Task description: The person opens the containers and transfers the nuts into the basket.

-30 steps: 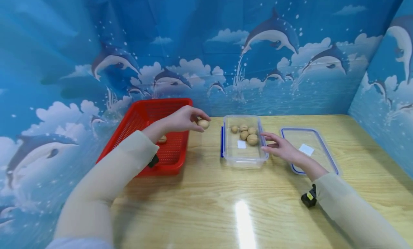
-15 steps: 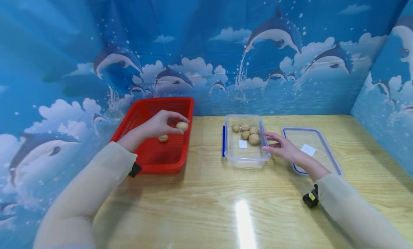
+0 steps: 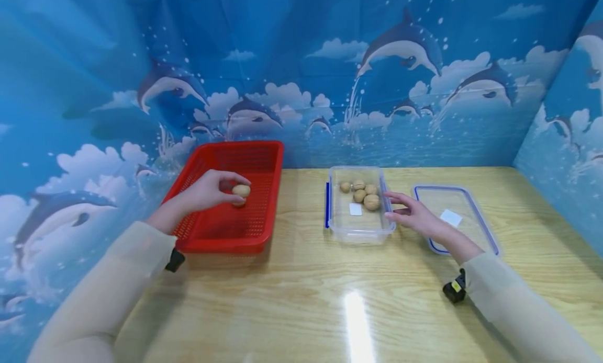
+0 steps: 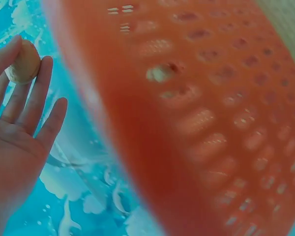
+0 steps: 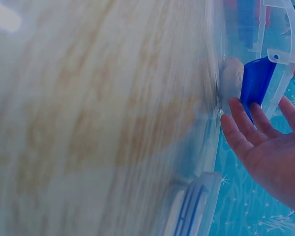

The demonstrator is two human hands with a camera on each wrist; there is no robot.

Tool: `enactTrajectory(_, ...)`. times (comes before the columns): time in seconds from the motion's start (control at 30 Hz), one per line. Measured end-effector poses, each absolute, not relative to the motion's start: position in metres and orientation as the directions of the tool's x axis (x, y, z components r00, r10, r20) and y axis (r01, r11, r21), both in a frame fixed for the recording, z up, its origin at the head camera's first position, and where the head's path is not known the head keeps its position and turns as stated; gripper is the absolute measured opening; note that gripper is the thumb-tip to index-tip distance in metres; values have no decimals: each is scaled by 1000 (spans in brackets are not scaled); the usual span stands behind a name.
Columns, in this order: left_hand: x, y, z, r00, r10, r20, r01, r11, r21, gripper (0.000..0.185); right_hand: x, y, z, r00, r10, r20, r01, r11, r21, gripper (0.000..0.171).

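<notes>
On a wooden tabletop (image 3: 301, 279) walled by dolphin-print blue, my left hand (image 3: 207, 190) pinches a walnut (image 3: 241, 191) just above the red basket (image 3: 261, 232) at far left, while my right hand (image 3: 414, 215), fingers straight, touches the clear box (image 3: 360, 228) of walnuts.

Light wood-grain counter (image 3: 330, 300), glossy, with a bright glare streak near the front edge. Directly on it, 3 items in a row toward the back: red perforated basket (image 3: 264, 159) at the left, against the dolphin-print backdrop; clear plastic container (image 3: 360, 232) with a blue clip, in the middle, well apart from the basket; clear blue-rimmed lid (image 3: 471, 206), flat, just beside the container on the right, bearing a small white label. Small black-and-yellow device (image 3: 454, 291) at the right sleeve, low over the surface
</notes>
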State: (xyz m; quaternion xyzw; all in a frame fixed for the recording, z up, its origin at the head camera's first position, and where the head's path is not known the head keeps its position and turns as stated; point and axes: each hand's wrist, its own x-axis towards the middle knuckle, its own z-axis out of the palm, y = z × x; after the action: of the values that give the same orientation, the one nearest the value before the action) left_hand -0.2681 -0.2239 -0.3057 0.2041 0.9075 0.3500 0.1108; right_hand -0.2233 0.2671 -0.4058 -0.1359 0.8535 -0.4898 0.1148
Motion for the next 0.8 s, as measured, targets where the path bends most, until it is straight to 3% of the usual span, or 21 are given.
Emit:
enactTrajectory(0.27, -269, -243, -320, -896, 440, -61, 299, 698, 650, 41, -225, 270, -408, -935, -350, -60, -123, 476, -871, 69)
enactTrajectory(0.8, -272, -272, -361, -897, 404, -179, 231, 774, 589, 44, -224, 268, -408, -939, -340, -59, -118, 477, -871, 68)
